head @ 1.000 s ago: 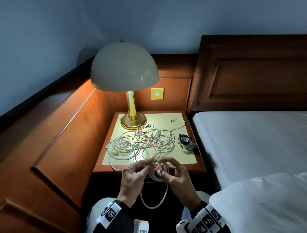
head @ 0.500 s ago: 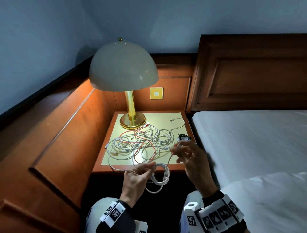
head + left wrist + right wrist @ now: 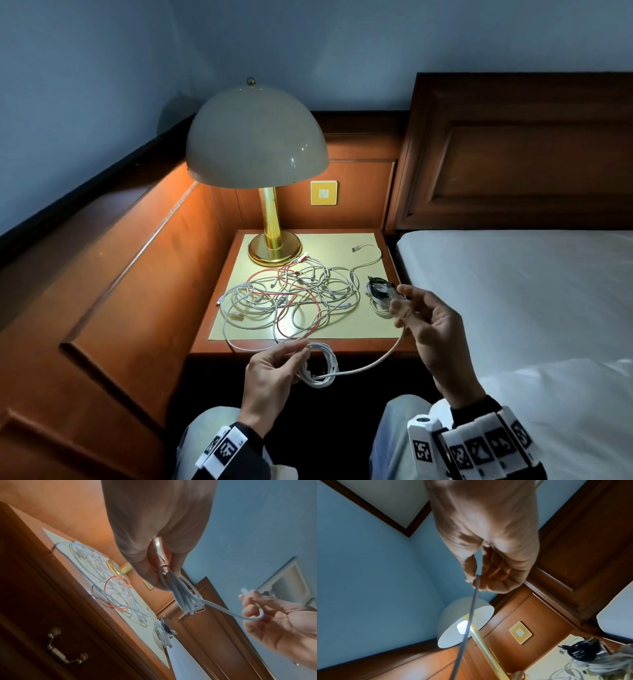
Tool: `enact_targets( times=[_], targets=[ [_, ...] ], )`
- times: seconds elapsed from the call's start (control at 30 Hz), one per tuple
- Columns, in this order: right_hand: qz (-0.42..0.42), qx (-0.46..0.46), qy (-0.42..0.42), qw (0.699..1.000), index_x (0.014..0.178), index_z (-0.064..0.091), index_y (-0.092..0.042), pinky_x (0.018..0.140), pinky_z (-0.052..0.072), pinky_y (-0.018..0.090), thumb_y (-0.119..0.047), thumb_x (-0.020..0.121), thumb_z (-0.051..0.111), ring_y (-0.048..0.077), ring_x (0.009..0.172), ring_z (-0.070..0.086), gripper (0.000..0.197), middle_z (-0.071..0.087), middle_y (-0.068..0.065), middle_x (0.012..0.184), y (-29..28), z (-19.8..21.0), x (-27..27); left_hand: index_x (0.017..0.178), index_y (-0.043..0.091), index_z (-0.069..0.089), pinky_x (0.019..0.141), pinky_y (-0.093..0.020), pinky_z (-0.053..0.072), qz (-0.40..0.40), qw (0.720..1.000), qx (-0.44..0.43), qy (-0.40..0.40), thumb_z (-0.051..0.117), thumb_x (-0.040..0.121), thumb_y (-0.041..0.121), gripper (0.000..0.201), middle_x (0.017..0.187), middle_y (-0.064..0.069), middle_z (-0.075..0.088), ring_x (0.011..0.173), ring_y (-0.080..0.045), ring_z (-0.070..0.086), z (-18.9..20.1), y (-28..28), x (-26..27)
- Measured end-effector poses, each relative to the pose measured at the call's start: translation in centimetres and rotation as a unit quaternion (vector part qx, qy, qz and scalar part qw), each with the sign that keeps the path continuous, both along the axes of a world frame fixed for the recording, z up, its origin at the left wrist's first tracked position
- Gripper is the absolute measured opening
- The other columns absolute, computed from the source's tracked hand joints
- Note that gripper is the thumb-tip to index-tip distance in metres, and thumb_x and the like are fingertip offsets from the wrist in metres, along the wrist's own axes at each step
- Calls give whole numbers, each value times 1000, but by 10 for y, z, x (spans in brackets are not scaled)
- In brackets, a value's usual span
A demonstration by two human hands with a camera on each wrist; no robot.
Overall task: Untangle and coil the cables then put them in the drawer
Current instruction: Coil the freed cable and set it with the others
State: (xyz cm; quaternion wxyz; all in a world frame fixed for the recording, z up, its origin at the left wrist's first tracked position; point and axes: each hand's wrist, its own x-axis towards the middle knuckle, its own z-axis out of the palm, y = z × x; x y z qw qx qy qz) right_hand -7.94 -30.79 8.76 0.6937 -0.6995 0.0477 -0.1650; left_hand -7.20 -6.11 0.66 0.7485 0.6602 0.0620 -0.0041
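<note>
A small coil of white cable (image 3: 322,368) hangs in front of the nightstand, pinched at its top by my left hand (image 3: 298,356); the left wrist view shows the coil (image 3: 181,596) between thumb and fingers. Its free end (image 3: 380,359) arcs right and up to my right hand (image 3: 400,308), which pinches it near the plug (image 3: 245,591). In the right wrist view the cable strand (image 3: 469,615) runs down from the right fingertips (image 3: 471,579). A tangle of white and red cables (image 3: 291,294) lies on the nightstand (image 3: 212,346). The drawer handle (image 3: 65,649) shows on the shut drawer.
A bundle of coiled black and white cables (image 3: 378,291) lies at the nightstand's right edge, just beyond my right hand. A brass lamp (image 3: 274,246) with a dome shade stands at the back left. The bed (image 3: 513,291) is to the right, wood panelling to the left.
My right hand has left the coil and moved right and up, drawing the cable's free end out. The hanging loop has been pulled taut into an arc. The left hand keeps hold of the coil.
</note>
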Motion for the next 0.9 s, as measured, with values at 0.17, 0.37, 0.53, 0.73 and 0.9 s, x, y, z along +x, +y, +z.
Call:
enact_targets(
  times=[0.17, 0.37, 0.53, 0.73, 0.9],
  targets=[
    [85, 0, 74, 994, 118, 68, -14, 59, 55, 25, -5, 94, 68, 17, 71, 68, 26, 75, 13, 92, 19, -29, 3, 102, 12, 80, 87, -46, 59, -9, 999, 2, -36, 81, 77, 18, 25, 96, -9, 79, 94, -36, 74, 11, -2, 1],
    [145, -27, 187, 971, 107, 70, -24, 62, 56, 28, -38, 94, 67, 17, 88, 69, 19, 72, 10, 101, 43, -25, 8, 103, 11, 79, 87, -46, 60, -34, 997, 26, -62, 77, 83, 9, 20, 95, -8, 79, 93, -32, 74, 22, -6, 1],
    [256, -10, 166, 952, 112, 71, -9, 71, 60, 34, -27, 100, 62, 18, 83, 67, 24, 69, 13, 96, 47, -27, 14, 104, 7, 77, 86, -41, 60, -27, 998, -15, -47, 73, 84, -1, 22, 96, -13, 78, 91, -30, 72, 30, -7, 2],
    [311, 69, 144, 937, 117, 72, -6, 77, 59, 30, -13, 100, 60, 28, 94, 70, 22, 71, 21, 108, 45, -46, 9, 108, 2, 75, 85, -43, 61, -10, 997, -77, -21, 74, 81, 7, 28, 100, -19, 76, 89, -30, 71, 33, 6, 8],
    [279, 127, 125, 944, 133, 62, -16, 89, 58, 50, -24, 95, 64, 33, 111, 68, 39, 69, 12, 126, 50, -45, 10, 106, 4, 76, 76, -34, 63, -38, 997, -69, -24, 71, 85, 1, 22, 99, -20, 76, 84, -28, 72, 33, 6, 6]
  ],
)
